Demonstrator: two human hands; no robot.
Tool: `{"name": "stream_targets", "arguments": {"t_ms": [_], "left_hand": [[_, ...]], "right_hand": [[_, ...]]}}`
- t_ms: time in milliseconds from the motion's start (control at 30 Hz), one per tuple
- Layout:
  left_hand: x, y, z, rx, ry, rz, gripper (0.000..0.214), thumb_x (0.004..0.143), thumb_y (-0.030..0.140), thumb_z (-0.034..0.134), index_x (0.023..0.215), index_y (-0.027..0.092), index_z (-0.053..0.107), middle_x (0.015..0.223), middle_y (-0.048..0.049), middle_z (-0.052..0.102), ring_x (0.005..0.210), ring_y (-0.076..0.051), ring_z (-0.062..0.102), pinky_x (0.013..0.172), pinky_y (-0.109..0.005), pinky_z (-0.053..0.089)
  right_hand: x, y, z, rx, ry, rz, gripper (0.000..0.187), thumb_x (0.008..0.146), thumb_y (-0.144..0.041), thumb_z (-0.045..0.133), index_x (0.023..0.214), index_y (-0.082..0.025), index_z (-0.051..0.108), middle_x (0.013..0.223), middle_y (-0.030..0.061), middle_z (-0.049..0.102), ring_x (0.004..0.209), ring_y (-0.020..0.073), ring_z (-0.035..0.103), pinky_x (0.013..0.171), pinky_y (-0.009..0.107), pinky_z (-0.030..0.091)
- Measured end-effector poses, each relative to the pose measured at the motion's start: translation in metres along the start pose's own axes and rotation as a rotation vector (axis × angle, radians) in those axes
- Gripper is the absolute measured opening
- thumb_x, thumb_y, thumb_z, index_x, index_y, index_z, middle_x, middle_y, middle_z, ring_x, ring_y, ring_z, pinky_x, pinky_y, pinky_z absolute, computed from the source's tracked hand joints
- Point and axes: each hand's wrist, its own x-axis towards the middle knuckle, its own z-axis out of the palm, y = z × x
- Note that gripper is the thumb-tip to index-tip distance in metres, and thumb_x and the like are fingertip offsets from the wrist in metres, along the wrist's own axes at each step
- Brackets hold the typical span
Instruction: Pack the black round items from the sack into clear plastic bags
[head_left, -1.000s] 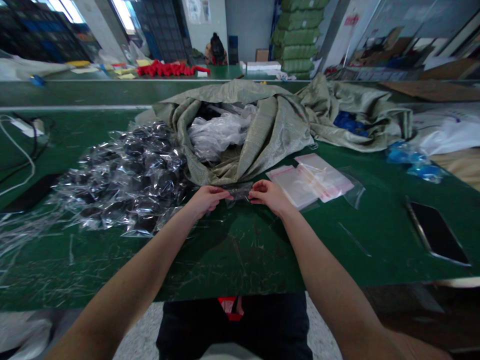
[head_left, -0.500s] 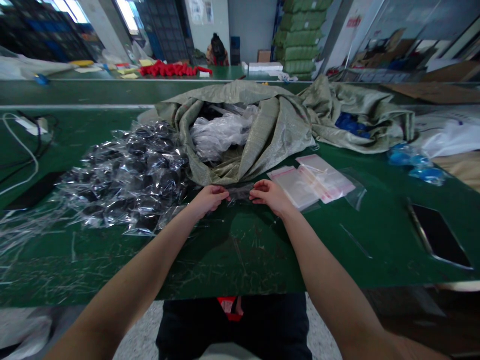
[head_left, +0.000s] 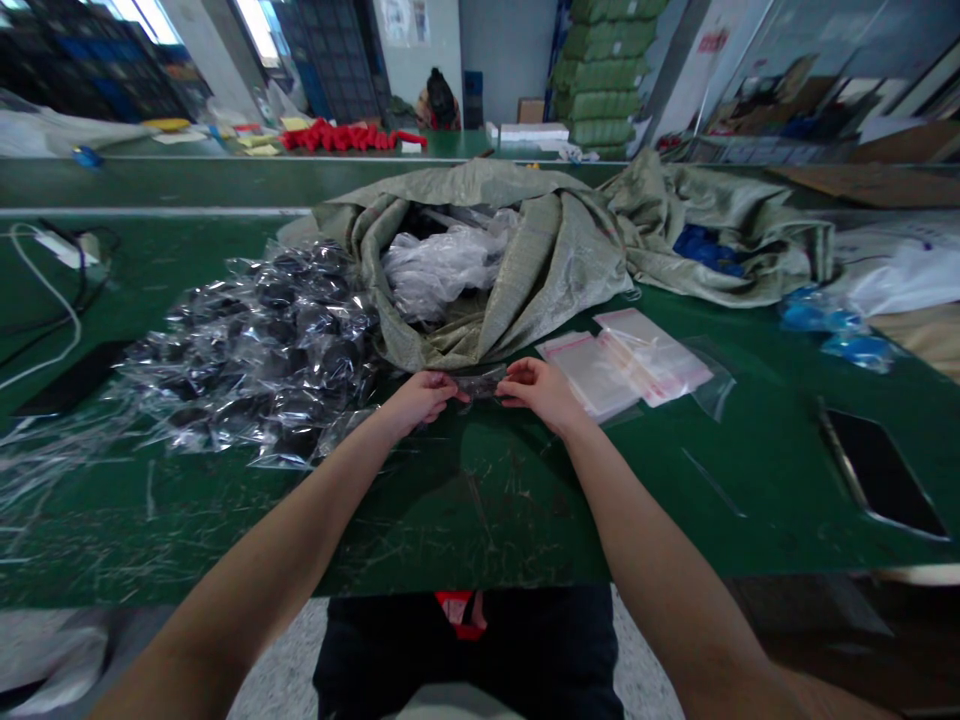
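Between my two hands, in front of the sack, lies a small clear plastic bag (head_left: 482, 383) with something dark in it. My left hand (head_left: 426, 398) pinches its left end, thumb and fingertips pressed together. At the other end, my right hand (head_left: 536, 390) pinches it too. Left of my hands is a heap of shiny clear bags (head_left: 270, 350) holding dark rounded things. Flat clear bags (head_left: 592, 375) with pinkish strips lie in a stack just right of my right hand.
A big olive woven sack (head_left: 562, 250) gapes open behind my hands, with whitish plastic (head_left: 442, 265) inside. At the right are a phone (head_left: 881, 470) and blue wrapped things (head_left: 855, 350). A dark flat thing (head_left: 71, 378) and cables lie left. A person (head_left: 439, 100) sits far back.
Both hands keep their pinch on the bag. My left hand has edged slightly right, drawing the hands a little closer together; the view has shifted slightly.
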Motion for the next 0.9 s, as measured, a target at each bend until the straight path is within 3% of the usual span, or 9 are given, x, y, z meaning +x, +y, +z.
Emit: {"name": "stream_targets", "arguments": {"t_ms": [100, 267, 433, 567, 767, 833, 900], "left_hand": [[0.004, -0.005, 0.000, 0.033, 0.024, -0.008, 0.014, 0.077, 0.022, 0.069, 0.078, 0.014, 0.058, 0.068, -0.0011, 0.063, 0.036, -0.001, 0.026, 0.036, -0.018, 0.014], [0.006, -0.007, 0.006, 0.215, 0.127, 0.019, 0.013, 0.084, 0.022, 0.059, 0.072, 0.016, 0.060, 0.043, 0.0082, 0.036, 0.033, -0.005, 0.025, 0.038, -0.021, 0.016], [0.002, -0.006, 0.014, 0.405, 0.287, 0.144, 0.009, 0.079, 0.016, 0.060, 0.072, 0.015, 0.065, 0.054, 0.0035, 0.053, 0.040, -0.007, 0.036, 0.043, -0.022, 0.025], [0.003, -0.007, 0.013, 0.455, 0.281, 0.188, 0.011, 0.079, 0.022, 0.062, 0.077, 0.014, 0.068, 0.063, 0.0008, 0.061, 0.046, -0.008, 0.041, 0.046, -0.022, 0.027], [0.001, -0.001, 0.013, 0.256, 0.224, 0.045, 0.014, 0.084, 0.022, 0.055, 0.077, 0.013, 0.064, 0.041, 0.0076, 0.036, 0.034, -0.006, 0.024, 0.038, -0.022, 0.014], [-0.002, 0.002, 0.015, 0.152, 0.186, 0.020, 0.011, 0.083, 0.021, 0.055, 0.077, 0.014, 0.060, 0.045, 0.0061, 0.044, 0.033, -0.005, 0.022, 0.035, -0.022, 0.012], [-0.004, 0.005, 0.016, 0.053, 0.163, 0.012, 0.007, 0.082, 0.020, 0.054, 0.077, 0.015, 0.054, 0.061, -0.0001, 0.062, 0.032, -0.003, 0.022, 0.033, -0.021, 0.011]], "right_hand": [[0.003, 0.004, 0.001, -0.039, 0.000, -0.027, 0.028, 0.067, -0.014, 0.076, 0.084, -0.018, 0.055, 0.072, -0.0023, 0.067, 0.069, 0.0126, 0.068, 0.061, 0.025, 0.060], [0.008, 0.014, 0.002, -0.133, 0.007, -0.068, 0.031, 0.065, -0.020, 0.078, 0.086, -0.018, 0.056, 0.072, -0.0021, 0.067, 0.066, 0.0118, 0.066, 0.052, 0.021, 0.056], [0.009, 0.018, 0.003, -0.190, 0.011, -0.086, 0.031, 0.065, -0.022, 0.078, 0.086, -0.019, 0.056, 0.071, -0.0012, 0.066, 0.065, 0.0131, 0.066, 0.050, 0.021, 0.054], [0.009, 0.017, 0.001, -0.189, 0.027, -0.071, 0.030, 0.066, -0.022, 0.078, 0.087, -0.019, 0.056, 0.072, -0.0005, 0.067, 0.067, 0.0142, 0.067, 0.051, 0.022, 0.054], [0.004, 0.004, 0.000, -0.054, 0.027, -0.019, 0.029, 0.066, -0.020, 0.076, 0.086, -0.019, 0.054, 0.069, -0.0025, 0.066, 0.063, 0.0121, 0.066, 0.052, 0.021, 0.054], [0.001, -0.001, 0.001, 0.003, 0.025, -0.006, 0.030, 0.066, -0.019, 0.076, 0.086, -0.019, 0.053, 0.070, -0.0022, 0.066, 0.064, 0.0125, 0.067, 0.053, 0.022, 0.054], [-0.001, -0.003, 0.003, 0.040, 0.023, 0.004, 0.031, 0.066, -0.018, 0.076, 0.087, -0.019, 0.053, 0.071, -0.0019, 0.067, 0.066, 0.0135, 0.068, 0.055, 0.023, 0.055]]}}
